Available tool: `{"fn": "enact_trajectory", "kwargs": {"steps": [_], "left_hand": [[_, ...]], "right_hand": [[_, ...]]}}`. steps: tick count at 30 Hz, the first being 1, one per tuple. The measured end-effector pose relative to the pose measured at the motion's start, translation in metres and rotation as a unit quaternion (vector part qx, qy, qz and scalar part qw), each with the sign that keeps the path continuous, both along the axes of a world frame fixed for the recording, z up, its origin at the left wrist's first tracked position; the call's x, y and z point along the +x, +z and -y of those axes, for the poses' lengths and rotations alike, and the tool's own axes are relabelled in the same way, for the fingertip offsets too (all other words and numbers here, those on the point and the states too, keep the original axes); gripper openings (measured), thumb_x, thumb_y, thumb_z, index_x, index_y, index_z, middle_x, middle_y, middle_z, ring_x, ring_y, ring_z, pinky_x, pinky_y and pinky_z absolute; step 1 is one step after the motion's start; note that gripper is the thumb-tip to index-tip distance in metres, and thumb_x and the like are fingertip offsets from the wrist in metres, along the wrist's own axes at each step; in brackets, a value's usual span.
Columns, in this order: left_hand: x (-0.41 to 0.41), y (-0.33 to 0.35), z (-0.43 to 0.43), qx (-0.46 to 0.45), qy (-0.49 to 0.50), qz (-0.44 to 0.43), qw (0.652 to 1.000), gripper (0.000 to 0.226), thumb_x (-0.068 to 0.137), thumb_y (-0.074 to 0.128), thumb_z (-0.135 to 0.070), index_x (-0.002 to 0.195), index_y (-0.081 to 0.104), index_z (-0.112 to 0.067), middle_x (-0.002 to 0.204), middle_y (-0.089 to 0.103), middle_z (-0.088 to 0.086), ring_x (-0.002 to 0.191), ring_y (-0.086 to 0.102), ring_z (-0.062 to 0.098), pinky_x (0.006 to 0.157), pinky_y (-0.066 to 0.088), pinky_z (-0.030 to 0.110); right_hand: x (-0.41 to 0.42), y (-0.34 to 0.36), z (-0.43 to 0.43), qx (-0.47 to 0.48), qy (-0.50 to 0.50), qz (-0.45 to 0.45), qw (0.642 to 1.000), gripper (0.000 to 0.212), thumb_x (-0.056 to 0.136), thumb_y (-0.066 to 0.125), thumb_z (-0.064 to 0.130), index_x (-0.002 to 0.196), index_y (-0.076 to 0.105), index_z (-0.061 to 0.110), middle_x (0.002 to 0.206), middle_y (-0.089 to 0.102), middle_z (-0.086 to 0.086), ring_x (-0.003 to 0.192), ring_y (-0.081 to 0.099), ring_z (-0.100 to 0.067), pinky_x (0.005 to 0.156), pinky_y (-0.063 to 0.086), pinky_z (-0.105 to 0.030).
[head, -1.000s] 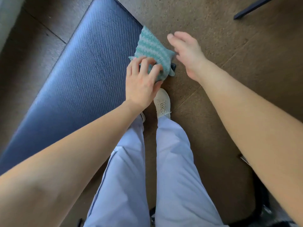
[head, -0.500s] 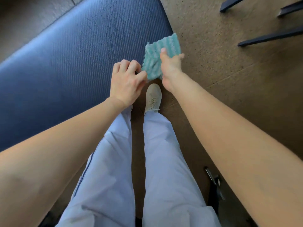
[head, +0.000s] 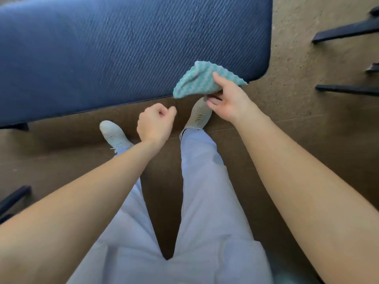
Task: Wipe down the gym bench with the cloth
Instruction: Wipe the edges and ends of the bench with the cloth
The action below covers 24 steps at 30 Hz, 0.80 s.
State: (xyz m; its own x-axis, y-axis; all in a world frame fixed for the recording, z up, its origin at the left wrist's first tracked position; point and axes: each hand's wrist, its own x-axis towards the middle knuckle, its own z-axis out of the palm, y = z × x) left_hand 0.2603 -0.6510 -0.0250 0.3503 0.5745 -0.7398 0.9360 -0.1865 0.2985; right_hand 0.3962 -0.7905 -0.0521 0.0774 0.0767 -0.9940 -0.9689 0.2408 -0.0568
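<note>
The gym bench (head: 114, 52) is a wide pad of ribbed dark blue vinyl across the top of the head view. A teal and white striped cloth (head: 196, 80) hangs folded over the bench's near right corner. My right hand (head: 229, 99) pinches the cloth from its right side, thumb on top and fingers underneath. My left hand (head: 155, 124) is curled into a loose fist below the bench's near edge, holding nothing, a short way left of the cloth.
My legs in light trousers and pale shoes (head: 114, 134) stand on the brown speckled floor (head: 307, 140) close to the bench's edge. Black metal bars (head: 346, 30) of other equipment lie on the floor at the right and at the lower left (head: 14, 196).
The cloth passed from my left hand to my right hand. My left hand let go and drew back below the bench edge. The view turned, so the bench now lies across the top.
</note>
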Motion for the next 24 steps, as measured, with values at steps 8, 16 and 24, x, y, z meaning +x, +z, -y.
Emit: {"fn": "enact_trajectory", "kwargs": {"steps": [8, 16, 24], "left_hand": [[0.059, -0.021, 0.051, -0.497, 0.511, 0.087, 0.696, 0.082, 0.099, 0.051, -0.059, 0.161, 0.026, -0.012, 0.165, 0.034, 0.013, 0.154, 0.029, 0.024, 0.128, 0.017, 0.047], [0.077, -0.032, 0.027, -0.374, 0.613, 0.118, 0.686, 0.062, 0.101, 0.055, -0.05, 0.143, 0.049, -0.005, 0.137, 0.064, 0.021, 0.124, 0.065, 0.033, 0.1, 0.056, 0.044], [0.027, -0.018, -0.031, -0.32, 0.631, 0.12, 0.697, 0.039, 0.107, 0.052, -0.036, 0.128, 0.056, -0.004, 0.129, 0.067, 0.022, 0.115, 0.07, 0.032, 0.098, 0.059, 0.041]], "right_hand": [[0.005, 0.009, 0.004, 0.01, -0.034, 0.017, 0.999, 0.043, 0.103, 0.058, 0.026, 0.138, 0.046, 0.003, 0.148, 0.045, -0.024, 0.145, 0.04, -0.032, 0.123, 0.03, -0.043], [-0.006, -0.01, -0.031, 0.001, -0.069, 0.01, 0.998, 0.038, 0.101, 0.052, 0.001, 0.139, 0.047, -0.003, 0.145, 0.051, -0.027, 0.138, 0.049, -0.037, 0.12, 0.036, -0.049], [-0.045, -0.014, -0.087, -0.01, -0.019, -0.002, 1.0, 0.047, 0.102, 0.052, 0.002, 0.148, 0.041, 0.002, 0.141, 0.051, -0.028, 0.136, 0.05, -0.04, 0.116, 0.041, -0.052]]}}
